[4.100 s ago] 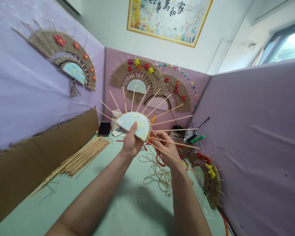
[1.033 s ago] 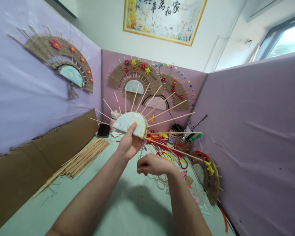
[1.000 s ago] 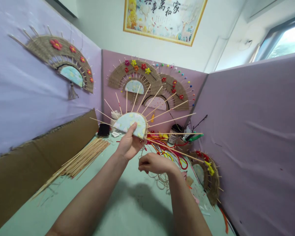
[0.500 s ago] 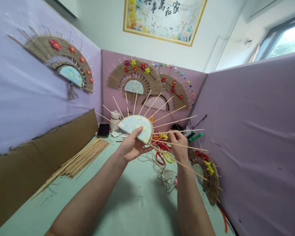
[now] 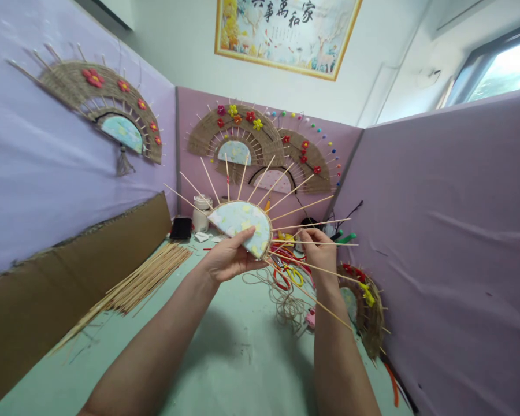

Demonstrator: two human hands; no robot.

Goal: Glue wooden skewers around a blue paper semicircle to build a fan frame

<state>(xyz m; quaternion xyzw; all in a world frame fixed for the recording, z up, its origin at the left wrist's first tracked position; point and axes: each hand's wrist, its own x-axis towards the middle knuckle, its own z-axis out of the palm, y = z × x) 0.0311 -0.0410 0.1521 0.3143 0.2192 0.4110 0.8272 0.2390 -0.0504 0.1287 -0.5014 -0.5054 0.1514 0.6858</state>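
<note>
A half-round panel (image 5: 241,222) with pale blue, yellow-spotted fabric has thin wooden sticks fanning out from its curved edge. My left hand (image 5: 231,254) grips it at the lower side, thumb on the fabric and fingers behind. To the right of the panel, my right hand (image 5: 318,248) is closed in a pinch among the right-hand sticks. A thin strand seems to run from its fingertips toward the panel's edge. Loose twine (image 5: 291,309) lies on the table below, beside scissors (image 5: 295,276) with red and yellow handles.
A bundle of sticks (image 5: 149,280) lies at the left, beside a cardboard strip (image 5: 82,277). A white jar (image 5: 202,212) and a black object (image 5: 181,228) stand behind. Finished fans (image 5: 238,130) hang on the partitions; another fan (image 5: 368,323) leans at the right.
The panel has turned slightly clockwise, its right-hand sticks now lower. My right hand has shifted slightly right, still pinched. My left hand keeps its hold.
</note>
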